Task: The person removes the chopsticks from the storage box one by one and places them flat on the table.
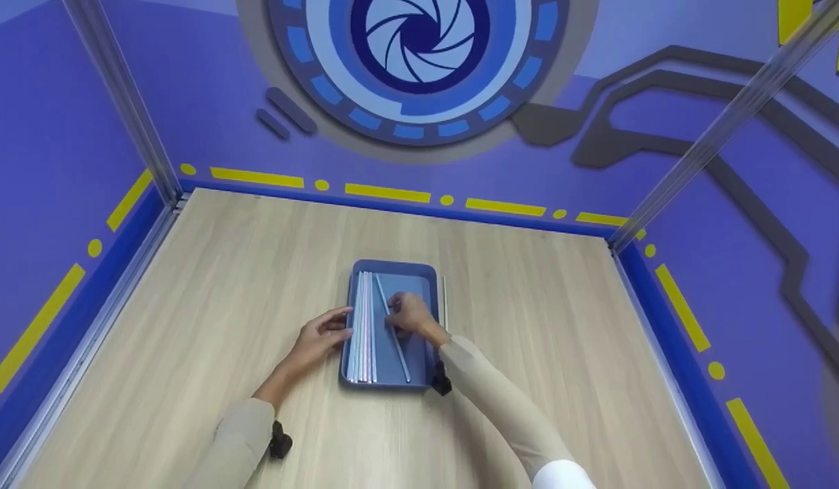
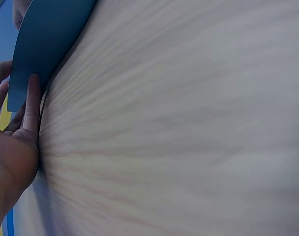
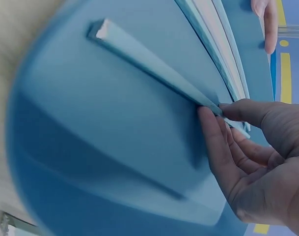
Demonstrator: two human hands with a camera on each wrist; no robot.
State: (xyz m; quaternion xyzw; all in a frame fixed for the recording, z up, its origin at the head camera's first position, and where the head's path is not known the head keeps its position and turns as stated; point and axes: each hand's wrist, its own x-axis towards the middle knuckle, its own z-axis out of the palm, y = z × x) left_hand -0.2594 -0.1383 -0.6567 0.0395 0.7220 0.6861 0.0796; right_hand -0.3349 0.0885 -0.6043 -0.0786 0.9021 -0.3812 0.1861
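Observation:
A blue rectangular tray [image 1: 419, 285] lies on the wooden table. Along its left side, several thin pale sticks [image 1: 362, 333], bluish and pinkish, lie side by side lengthwise. Inside the tray my right hand [image 1: 411, 314] pinches a single light-blue stick [image 3: 154, 66] between thumb and fingers, near its middle. This stick slants away from the row, its near end toward the right. My left hand [image 1: 318, 338] touches the tray's left wall with extended fingers; one finger [image 2: 33, 101] lies against the outer wall.
Another thin pale stick [image 1: 445, 295] lies on the table just right of the tray, partly hidden by my right arm. Wooden tabletop [image 1: 277, 265] surrounds the tray. Purple-blue panels [image 1: 209, 129] and metal posts [image 1: 121, 102] enclose the back and sides.

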